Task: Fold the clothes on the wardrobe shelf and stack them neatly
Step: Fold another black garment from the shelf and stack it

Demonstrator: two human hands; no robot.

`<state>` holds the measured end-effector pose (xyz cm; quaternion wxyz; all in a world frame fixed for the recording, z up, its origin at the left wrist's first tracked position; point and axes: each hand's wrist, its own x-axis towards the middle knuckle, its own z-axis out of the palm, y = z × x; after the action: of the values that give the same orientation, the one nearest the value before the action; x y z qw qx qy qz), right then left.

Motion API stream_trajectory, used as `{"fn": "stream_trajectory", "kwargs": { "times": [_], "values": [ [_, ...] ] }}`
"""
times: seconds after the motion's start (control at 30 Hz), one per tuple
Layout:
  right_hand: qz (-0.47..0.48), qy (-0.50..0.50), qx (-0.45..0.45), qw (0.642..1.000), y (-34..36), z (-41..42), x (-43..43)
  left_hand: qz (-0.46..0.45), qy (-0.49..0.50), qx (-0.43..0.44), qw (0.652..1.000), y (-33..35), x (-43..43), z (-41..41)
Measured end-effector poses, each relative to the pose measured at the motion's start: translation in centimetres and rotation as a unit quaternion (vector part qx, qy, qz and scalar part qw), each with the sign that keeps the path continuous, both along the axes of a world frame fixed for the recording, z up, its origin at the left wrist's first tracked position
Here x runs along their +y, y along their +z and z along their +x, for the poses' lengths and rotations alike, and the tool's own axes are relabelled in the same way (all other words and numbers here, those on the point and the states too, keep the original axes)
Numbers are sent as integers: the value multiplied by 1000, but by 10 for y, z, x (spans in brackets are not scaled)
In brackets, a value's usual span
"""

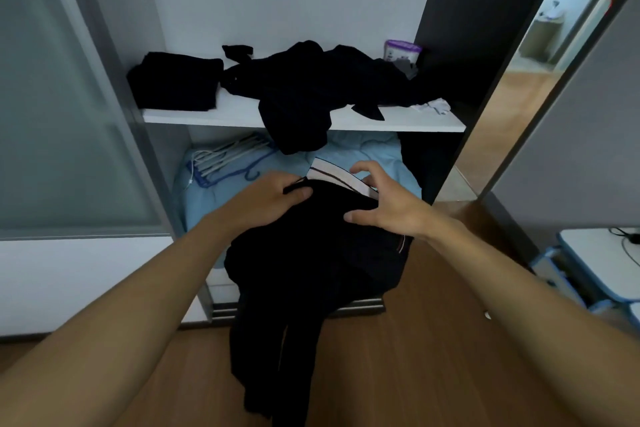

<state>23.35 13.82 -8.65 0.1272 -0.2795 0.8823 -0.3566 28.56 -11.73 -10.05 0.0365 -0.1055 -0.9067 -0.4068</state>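
A black garment [304,274] with a white striped collar band [337,182] lies over the light blue bedding [374,156] on the lower level and hangs down toward the floor. My left hand [273,198] pinches its top edge near the collar. My right hand [384,204] hovers over the collar with fingers spread and curved, the thumb touching the dark cloth. On the white wardrobe shelf [207,116] above, a folded black stack [176,80] sits at the left. A loose heap of dark clothes [311,87] sprawls across the middle and droops over the shelf's front edge.
A purple-lidded tub [401,50] and a small white cloth [436,106] sit at the shelf's right end. Hangers [225,159] lie on the bedding at left. A frosted sliding door [69,107] stands left, a mirrored door [519,80] right. A blue and white desk [602,253] is at far right.
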Motion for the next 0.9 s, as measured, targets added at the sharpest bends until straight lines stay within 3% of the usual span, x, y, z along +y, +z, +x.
{"fn": "stream_trajectory", "kwargs": {
  "times": [0.17, 0.27, 0.43, 0.5, 0.57, 0.7, 0.9],
  "values": [
    [-85, -8, 152, 985, -22, 11, 1, 49, 15, -7, 999, 12, 2, 1],
    [-128, 19, 146, 981, -17, 14, -6, -1, 4, -2, 1000, 23, 4, 2],
    [-64, 33, 223, 972, -13, 4, -9, -38, -9, 10, 999, 38, 3, 2],
    [-58, 33, 239, 969, -6, 0, 0, -95, -9, 10, 995, 42, -5, 4],
    [-36, 36, 230, 972, 6, -6, 9, -152, 6, -21, 988, 42, -13, 6],
    [26, 67, 172, 982, 26, -15, 17, -182, 18, -53, 982, 34, -13, 6],
    [32, 100, 91, 990, 40, -17, 23, -234, -38, 75, 969, 30, -10, 0]
  ]
}}
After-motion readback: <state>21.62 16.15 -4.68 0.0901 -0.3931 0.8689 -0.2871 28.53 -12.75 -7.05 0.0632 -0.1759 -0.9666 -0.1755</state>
